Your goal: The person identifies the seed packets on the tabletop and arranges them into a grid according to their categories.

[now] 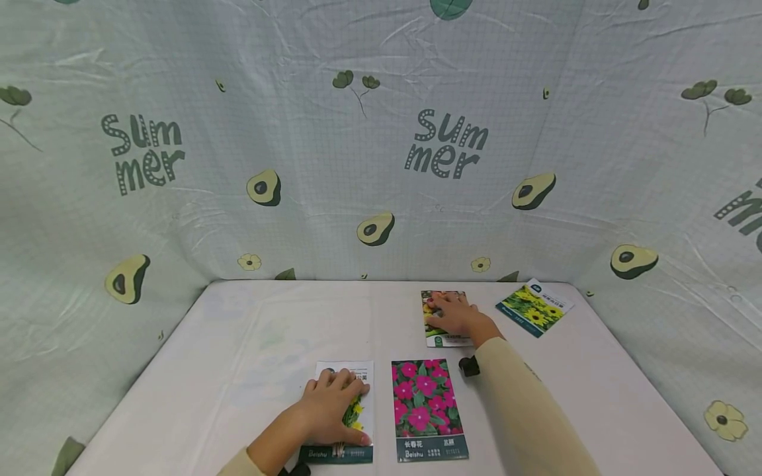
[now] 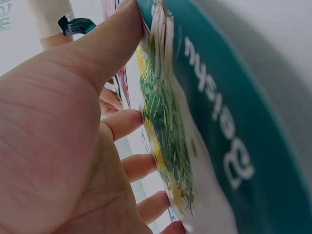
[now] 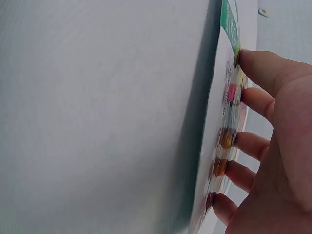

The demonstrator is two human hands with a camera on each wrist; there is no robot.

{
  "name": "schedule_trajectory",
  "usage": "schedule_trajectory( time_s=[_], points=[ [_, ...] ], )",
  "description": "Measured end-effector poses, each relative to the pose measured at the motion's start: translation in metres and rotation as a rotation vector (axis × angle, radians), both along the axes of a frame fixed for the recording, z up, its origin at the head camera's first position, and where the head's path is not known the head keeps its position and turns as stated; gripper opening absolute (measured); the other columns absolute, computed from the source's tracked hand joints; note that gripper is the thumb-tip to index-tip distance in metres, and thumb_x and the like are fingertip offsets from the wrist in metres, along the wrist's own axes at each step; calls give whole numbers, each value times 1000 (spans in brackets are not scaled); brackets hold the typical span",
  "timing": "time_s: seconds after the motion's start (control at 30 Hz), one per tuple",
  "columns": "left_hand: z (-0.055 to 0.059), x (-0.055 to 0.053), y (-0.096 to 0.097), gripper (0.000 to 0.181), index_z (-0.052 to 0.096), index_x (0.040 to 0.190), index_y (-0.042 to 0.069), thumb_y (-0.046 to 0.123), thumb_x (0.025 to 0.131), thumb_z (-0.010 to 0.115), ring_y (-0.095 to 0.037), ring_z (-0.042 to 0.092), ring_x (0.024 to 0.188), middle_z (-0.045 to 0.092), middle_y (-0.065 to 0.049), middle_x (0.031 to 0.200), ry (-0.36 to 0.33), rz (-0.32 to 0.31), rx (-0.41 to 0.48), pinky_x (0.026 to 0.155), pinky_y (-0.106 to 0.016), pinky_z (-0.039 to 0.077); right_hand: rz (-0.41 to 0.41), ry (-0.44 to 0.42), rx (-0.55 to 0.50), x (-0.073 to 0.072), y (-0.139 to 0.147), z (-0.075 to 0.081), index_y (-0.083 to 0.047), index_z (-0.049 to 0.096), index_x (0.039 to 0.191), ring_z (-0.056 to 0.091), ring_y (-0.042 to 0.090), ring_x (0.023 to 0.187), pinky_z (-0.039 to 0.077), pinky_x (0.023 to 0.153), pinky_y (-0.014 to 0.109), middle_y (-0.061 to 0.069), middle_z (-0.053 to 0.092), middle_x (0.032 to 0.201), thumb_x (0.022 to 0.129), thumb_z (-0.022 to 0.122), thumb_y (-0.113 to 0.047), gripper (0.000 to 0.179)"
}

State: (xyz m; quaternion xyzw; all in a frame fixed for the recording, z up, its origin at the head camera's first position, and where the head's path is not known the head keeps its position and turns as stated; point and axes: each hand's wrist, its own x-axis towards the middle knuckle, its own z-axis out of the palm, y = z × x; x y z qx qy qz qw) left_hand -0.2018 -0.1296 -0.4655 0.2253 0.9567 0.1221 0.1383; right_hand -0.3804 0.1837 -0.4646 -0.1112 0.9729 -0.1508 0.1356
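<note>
My left hand (image 1: 329,411) rests fingertips down on a white and teal seed packet (image 1: 362,455) at the near edge of the table. In the left wrist view, the thumb and fingers are spread over that packet's picture of green leaves and yellow flowers (image 2: 165,117). Farther back and to the right, my right hand (image 1: 457,316) touches another seed packet (image 1: 437,342) printed with colourful round shapes. Its spread fingertips press on the packet's face in the right wrist view, where the white lower edge (image 3: 209,126) stands slightly off the table.
A seed packet with pink flowers (image 1: 425,403) lies between the two arms, upright to me. At the back right corner, a yellow-flower packet (image 1: 534,307) lies turned at an angle. Behind the white table (image 1: 286,324) hangs a curtain with avocado prints (image 1: 321,152).
</note>
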Motion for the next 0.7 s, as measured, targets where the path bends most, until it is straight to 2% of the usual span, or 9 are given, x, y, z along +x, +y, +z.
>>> schedule_trajectory(
  time_s=[0.27, 0.7],
  points=[
    [8, 2, 2, 87, 53, 146, 27, 68, 75, 80, -37, 39, 129, 45, -5, 142, -21, 7, -5, 96, -59, 36, -3, 4, 0, 1, -8, 2, -18, 30, 163, 7, 50, 156, 14, 120, 71, 21, 20, 169, 104, 52, -52, 71],
    [6, 2, 2, 89, 52, 146, 28, 72, 73, 78, -36, 40, 126, 45, -4, 141, -13, -1, -15, 95, -59, 37, 10, 11, 17, -1, -15, -2, -20, 35, 161, 9, 50, 156, 15, 120, 71, 18, 22, 168, 103, 53, -53, 69]
  ],
)
